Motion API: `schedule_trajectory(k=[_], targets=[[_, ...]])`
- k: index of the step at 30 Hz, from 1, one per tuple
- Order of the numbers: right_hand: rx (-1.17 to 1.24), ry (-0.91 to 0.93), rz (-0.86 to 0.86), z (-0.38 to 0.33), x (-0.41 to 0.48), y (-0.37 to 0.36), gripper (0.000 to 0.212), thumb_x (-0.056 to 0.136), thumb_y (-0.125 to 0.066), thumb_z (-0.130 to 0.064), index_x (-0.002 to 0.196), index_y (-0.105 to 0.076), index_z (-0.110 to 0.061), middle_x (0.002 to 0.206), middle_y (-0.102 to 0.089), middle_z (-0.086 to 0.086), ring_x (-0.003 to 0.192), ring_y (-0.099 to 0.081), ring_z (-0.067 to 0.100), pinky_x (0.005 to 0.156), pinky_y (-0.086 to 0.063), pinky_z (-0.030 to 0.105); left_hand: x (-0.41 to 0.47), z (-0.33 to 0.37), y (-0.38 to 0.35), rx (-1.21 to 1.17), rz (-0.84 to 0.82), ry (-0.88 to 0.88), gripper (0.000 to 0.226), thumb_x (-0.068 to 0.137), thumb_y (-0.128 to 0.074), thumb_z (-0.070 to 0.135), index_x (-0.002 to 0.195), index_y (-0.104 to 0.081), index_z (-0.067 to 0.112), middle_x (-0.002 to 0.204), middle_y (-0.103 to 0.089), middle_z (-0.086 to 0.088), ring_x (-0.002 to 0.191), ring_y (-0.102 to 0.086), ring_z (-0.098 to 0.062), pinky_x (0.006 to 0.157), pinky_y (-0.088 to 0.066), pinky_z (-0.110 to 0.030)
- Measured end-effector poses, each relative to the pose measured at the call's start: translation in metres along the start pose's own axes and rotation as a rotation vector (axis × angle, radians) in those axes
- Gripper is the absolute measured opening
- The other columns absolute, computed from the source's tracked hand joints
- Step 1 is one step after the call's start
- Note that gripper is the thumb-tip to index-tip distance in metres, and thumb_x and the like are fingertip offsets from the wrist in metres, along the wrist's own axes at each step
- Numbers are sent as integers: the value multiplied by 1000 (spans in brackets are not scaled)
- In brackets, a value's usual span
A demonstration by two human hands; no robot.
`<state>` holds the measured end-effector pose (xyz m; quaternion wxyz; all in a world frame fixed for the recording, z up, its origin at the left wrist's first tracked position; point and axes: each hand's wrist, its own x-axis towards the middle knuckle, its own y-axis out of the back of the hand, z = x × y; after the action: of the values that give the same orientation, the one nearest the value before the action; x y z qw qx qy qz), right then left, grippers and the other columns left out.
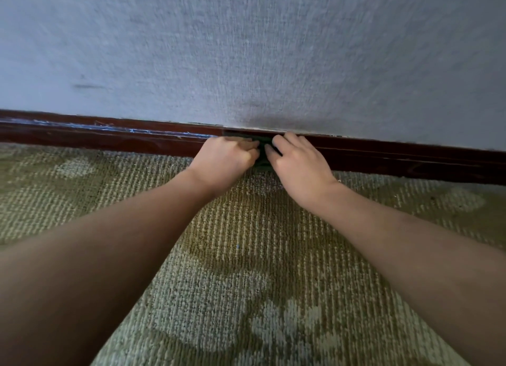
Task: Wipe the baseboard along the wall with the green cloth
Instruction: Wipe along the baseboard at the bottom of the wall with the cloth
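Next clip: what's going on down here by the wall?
A person reaches both bare hands across a patterned carpet to the dark wooden baseboard at the foot of a pale wall. The left hand grips a dark green cloth with curled fingers. The right hand lays its fingers on the cloth from the other side, keeping it against the baseboard. Pale bluish streaks run along the baseboard's top edge to the left of the hands.

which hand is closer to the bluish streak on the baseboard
Left. The left hand sits at the right end of the streak on the baseboard; the right hand is farther right, beyond the cloth.
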<state>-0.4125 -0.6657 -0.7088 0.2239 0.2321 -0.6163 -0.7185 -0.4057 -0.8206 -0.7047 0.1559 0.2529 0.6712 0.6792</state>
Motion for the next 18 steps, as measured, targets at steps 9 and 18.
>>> schedule_trajectory(k=[9,18], targets=[[-95,82,44,-13,-6,6,42,92,-36,-2,134,-37,3,122,-45,10,117,-36,27,99,-27,32,-17,-3,12,156,11,-182,26,54,-80,-4,80,-74,-4,83,-73,-17,72,-71,-28,54,-59,-34],[-40,50,23,-11,9,2,45,92,-37,-2,137,-33,0,128,-43,12,121,-32,27,102,-22,33,-9,-13,6,124,2,-95,28,77,-47,-2,89,-72,-3,96,-72,-17,82,-70,-28,61,-59,-36]])
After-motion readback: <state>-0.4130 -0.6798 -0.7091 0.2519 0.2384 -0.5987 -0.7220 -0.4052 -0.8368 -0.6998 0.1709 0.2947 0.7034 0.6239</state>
